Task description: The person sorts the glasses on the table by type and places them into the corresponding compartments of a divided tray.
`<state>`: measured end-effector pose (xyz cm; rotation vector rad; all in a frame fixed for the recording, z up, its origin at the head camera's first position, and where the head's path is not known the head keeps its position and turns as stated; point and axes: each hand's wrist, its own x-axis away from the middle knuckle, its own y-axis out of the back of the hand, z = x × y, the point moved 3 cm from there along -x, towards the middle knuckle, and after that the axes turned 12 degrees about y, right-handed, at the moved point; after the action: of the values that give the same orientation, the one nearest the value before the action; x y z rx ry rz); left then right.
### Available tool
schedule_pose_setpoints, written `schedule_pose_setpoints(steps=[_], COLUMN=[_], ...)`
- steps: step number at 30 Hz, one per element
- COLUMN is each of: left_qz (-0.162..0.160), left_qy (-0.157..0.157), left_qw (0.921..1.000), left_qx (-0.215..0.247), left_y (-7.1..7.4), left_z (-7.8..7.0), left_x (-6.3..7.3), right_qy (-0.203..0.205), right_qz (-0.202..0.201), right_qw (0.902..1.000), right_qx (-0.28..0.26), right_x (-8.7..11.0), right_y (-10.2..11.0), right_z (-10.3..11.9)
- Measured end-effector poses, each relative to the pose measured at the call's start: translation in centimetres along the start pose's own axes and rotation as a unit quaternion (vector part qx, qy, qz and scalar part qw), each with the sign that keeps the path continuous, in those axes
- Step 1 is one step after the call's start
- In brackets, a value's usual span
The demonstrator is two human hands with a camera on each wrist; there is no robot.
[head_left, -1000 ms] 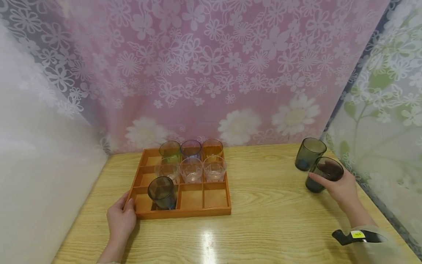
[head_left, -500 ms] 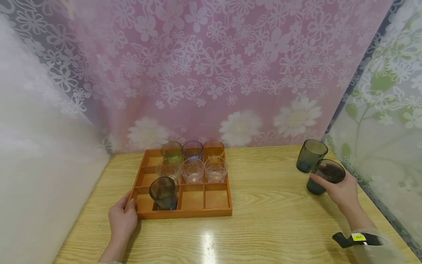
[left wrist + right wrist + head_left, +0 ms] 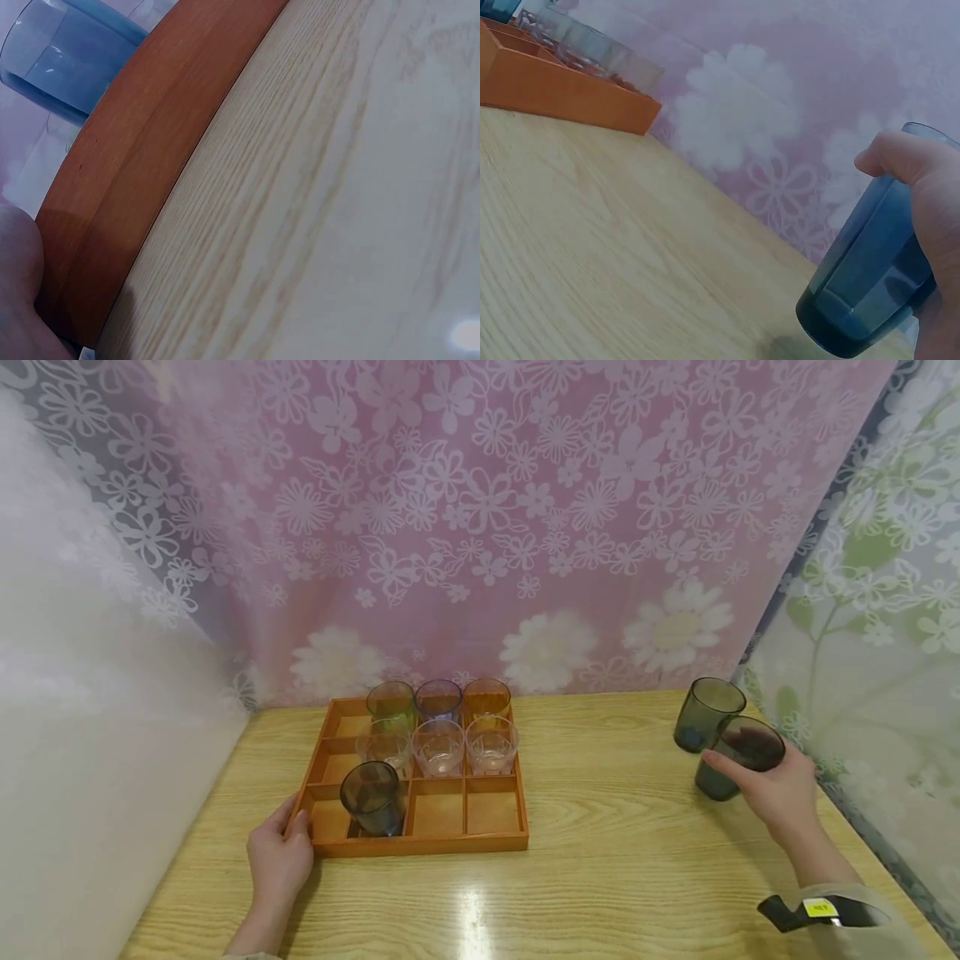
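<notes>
My right hand (image 3: 783, 793) grips a dark grey tumbler (image 3: 717, 779) near its rim, thumb on the near side. In the right wrist view this tumbler looks bluish and tilted, its base close to the table. Just behind it stands another dark tumbler (image 3: 696, 722), partly overlapped. At the left, my left hand (image 3: 279, 856) holds the front left corner of a compartmented wooden tray (image 3: 420, 845), thumb over the edge; the fingers beneath are hidden. One dark tumbler (image 3: 372, 797) stands in the tray's front row, second compartment from the left.
Clear glasses (image 3: 439, 750) fill three middle-row compartments. Behind them are a green glass (image 3: 390, 700), a blue-purple glass (image 3: 438, 697) and an orange glass (image 3: 487, 697). Floral curtains (image 3: 480, 527) close off the table's (image 3: 592, 827) back and sides.
The tumbler in my right hand has risen and tilted slightly over the last half second. My left hand stays on the tray corner, and the tray's glasses stay put.
</notes>
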<state>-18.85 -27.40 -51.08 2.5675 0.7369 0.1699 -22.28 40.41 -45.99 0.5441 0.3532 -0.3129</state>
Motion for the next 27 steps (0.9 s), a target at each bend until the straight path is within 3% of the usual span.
schedule_pose_setpoints(steps=[7,16,27], left_qz=[-0.003,0.001,0.0], left_qy=[0.003,0.001,0.004], left_qw=[1.0,0.9999,1.0], left_qx=[0.0,-0.01,-0.008], left_y=[0.1,0.0,0.1], left_z=[-0.1,-0.2,-0.1], left_x=[0.1,0.1,0.0], right_qy=[0.017,0.031,0.056], right_qz=[0.006,0.036,0.063], right_qw=[0.9996,0.9988,0.9952], right_qx=[-0.023,-0.008,-0.049], right_x=[-0.2,0.1,0.0], right_y=[-1.3,-3.3,-6.4], right_z=[2.7,5.1,7.9])
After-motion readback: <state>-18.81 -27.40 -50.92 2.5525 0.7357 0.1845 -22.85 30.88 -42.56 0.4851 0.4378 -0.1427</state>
